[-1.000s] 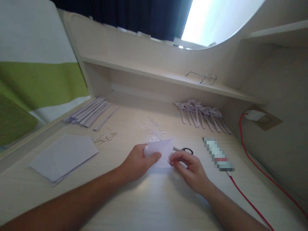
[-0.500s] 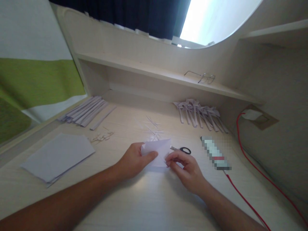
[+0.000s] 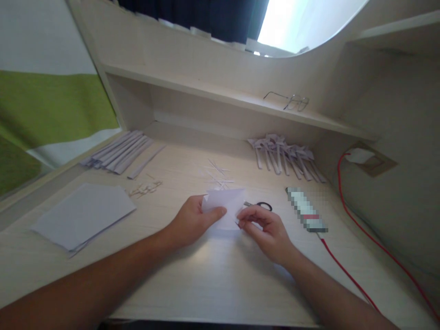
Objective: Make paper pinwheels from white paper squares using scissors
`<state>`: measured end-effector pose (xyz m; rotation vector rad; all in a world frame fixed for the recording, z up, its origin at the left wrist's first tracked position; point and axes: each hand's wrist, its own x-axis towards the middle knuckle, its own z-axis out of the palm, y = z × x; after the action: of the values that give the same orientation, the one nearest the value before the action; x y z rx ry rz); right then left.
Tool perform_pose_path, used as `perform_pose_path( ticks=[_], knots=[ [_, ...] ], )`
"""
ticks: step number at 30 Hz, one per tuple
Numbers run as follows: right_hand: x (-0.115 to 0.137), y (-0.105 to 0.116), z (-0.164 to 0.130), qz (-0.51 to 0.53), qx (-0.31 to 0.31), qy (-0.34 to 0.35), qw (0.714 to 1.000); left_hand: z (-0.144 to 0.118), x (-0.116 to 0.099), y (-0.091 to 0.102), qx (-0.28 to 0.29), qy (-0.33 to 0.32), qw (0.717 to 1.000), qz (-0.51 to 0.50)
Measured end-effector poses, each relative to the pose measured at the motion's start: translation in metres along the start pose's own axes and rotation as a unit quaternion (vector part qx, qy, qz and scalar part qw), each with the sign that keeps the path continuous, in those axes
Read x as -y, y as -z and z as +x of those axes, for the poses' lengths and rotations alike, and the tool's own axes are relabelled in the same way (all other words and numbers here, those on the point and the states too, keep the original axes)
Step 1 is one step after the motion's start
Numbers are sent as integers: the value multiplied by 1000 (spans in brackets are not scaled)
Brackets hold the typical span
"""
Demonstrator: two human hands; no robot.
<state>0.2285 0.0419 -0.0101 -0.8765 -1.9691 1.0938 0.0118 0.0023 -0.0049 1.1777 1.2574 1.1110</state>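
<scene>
My left hand (image 3: 194, 220) grips a small white piece of paper (image 3: 223, 204) by its left side, thumb lying across the front. At the paper's lower right edge, my right hand (image 3: 263, 227) is closed in a pinch. A tiny dark tip shows at those fingertips; what it belongs to is too small to tell. Just behind the right hand lies a pair of scissors (image 3: 264, 206) with a black handle, partly hidden. Thin white paper strips (image 3: 220, 173) are scattered beyond the held paper.
White sheets (image 3: 85, 215) and a pile of small wooden sticks (image 3: 146, 188) lie left. Rolled paper tubes (image 3: 118, 151) rest behind them. Folded-paper pinwheel shapes on stems (image 3: 282, 153) are back right. A phone (image 3: 305, 210) with a red cable (image 3: 343, 266) lies right; glasses (image 3: 295, 102) sit on the shelf.
The view has tilted slightly down, so everything sits a little higher and the desk's front edge shows. Both hands keep nearly the same pose on the paper.
</scene>
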Motion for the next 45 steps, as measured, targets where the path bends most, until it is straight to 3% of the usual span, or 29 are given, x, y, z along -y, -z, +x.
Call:
perform_pose_path(
  ticks=[17,39,45],
  knots=[
    [-1,3,0,21,-2,39,999,-1,1,0,-2,4,1000,-6],
    [-1,2,2,0,13,-4,1000,1,4,1,-1,-6,1000,21],
    [-3,1,1,8,9,-4,1000,2,8,-1,7,-8,1000,-14]
  ],
)
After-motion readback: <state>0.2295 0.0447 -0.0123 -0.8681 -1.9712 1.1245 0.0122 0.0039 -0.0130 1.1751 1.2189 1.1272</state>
